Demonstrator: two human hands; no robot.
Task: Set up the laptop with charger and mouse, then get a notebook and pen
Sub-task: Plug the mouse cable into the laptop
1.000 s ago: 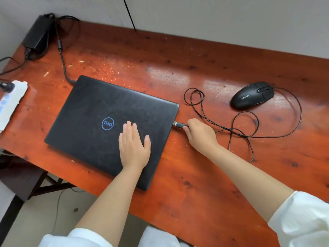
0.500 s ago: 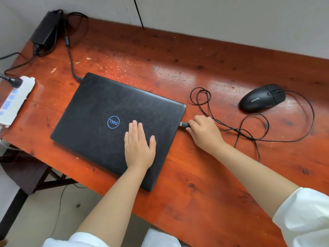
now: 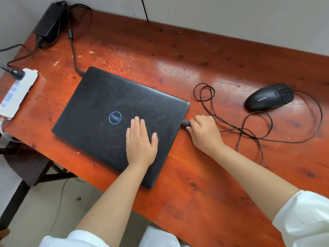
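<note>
A closed black laptop [image 3: 106, 107] with a blue round logo lies on the red-brown wooden table [image 3: 178, 50]. My left hand [image 3: 140, 141] rests flat on its lid, fingers apart. My right hand [image 3: 204, 134] pinches the mouse's USB plug [image 3: 187, 123], which sits against the laptop's right edge. The black wired mouse [image 3: 268, 98] lies at the right, its thin cable [image 3: 249, 132] looped across the table. The black charger brick [image 3: 49, 20] lies at the far left corner; its cord [image 3: 73, 50] runs to the laptop's back left corner.
A white power strip [image 3: 17, 91] with a black plug in it lies on the table's left edge. The wall runs along the far side. Below the near edge are the floor and dark table legs [image 3: 26, 175].
My right hand has pushed the USB plug leftward until it meets the laptop's side; its metal tip no longer shows. My left hand stays flat on the lid.
</note>
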